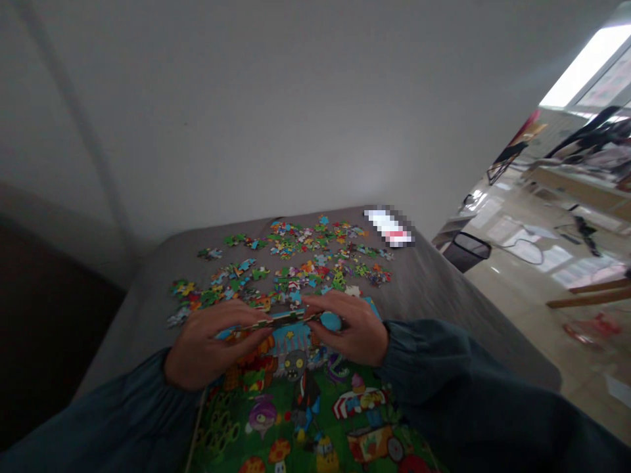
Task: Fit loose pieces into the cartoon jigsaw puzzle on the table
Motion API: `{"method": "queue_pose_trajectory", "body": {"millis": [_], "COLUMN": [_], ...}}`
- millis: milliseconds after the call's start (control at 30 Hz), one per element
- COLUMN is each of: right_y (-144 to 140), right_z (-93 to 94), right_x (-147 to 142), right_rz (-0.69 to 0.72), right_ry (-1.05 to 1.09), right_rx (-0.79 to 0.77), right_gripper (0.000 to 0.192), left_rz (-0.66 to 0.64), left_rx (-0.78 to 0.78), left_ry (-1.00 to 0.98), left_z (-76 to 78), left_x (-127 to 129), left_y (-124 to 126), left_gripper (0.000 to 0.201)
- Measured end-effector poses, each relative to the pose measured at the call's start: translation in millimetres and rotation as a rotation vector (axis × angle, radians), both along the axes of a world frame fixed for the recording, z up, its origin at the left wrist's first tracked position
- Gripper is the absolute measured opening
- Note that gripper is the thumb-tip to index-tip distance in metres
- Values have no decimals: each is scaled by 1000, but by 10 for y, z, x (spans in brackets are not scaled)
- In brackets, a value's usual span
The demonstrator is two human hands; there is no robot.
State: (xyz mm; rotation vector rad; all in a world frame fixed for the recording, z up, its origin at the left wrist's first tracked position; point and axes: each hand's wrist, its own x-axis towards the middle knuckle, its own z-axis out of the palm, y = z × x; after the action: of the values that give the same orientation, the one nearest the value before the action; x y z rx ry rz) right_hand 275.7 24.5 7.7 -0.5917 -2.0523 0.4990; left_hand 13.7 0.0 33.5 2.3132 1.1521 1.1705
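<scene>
A thin strip of jigsaw puzzle pieces [286, 320], seen almost edge-on, spans the gap between my two hands. My left hand [214, 341] pinches its left end between thumb and fingers. At the other end my right hand [348, 325] grips it the same way, with a bit of light blue showing by the thumb. Below both hands lies a colourful picture board [305, 407] with cartoon zombie and plant figures on green. Its upper part is partly covered by my hands and the strip.
Many loose puzzle pieces [296, 243] are scattered over the grey cloth-covered table [434, 282] beyond the board. A phone [389, 226] with a lit, blurred screen rests at the back right. A pale wall [296, 112] rises behind the table. To the right is a tiled floor [522, 289].
</scene>
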Motion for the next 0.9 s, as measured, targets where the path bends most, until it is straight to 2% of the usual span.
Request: {"method": "queue_pose_trajectory", "body": {"millis": [67, 167, 267, 367, 433, 500, 600, 700, 800, 900], "right_y": [-11, -32, -54, -74, -81, -77, -46, -5, 18, 22], "right_z": [38, 80, 99, 93, 69, 27, -48, -102, -117, -115], "right_x": [5, 11, 17, 19, 13, -4, -40, -66, -75, -77], "right_rz": [14, 26, 9, 3, 4, 22, 88, 140, 147, 123], "right_ry": [-17, -48, -84, -100, -72, -5, 121, 182, 215, 228], "right_rx": [115, 225, 257, 218, 109, -85, -426, -675, -807, -853], "right_gripper": [39, 47, 54, 53, 50, 51, 58, 65, 69, 71], "left_rz": [-52, -96, -102, -93, -54, 15, 115, 156, 172, 193], "left_rx": [50, 104, 114, 112, 90, 24, -180, -408, -524, -559], "left_ry": [-12, -23, -21, -23, -34, -43, -17, 29, 45, 47], "left_z": [16, 49, 83, 95, 77, 42, -15, -29, -2, 24], "left_x": [7, 25, 46, 54, 45, 26, -7, -18, -2, 16], "left_y": [-9, -24, -37, -47, -48, -39, -6, 27, 38, 34], "left_gripper": [4, 10, 12, 11, 7, 3, 22, 36, 43, 46]}}
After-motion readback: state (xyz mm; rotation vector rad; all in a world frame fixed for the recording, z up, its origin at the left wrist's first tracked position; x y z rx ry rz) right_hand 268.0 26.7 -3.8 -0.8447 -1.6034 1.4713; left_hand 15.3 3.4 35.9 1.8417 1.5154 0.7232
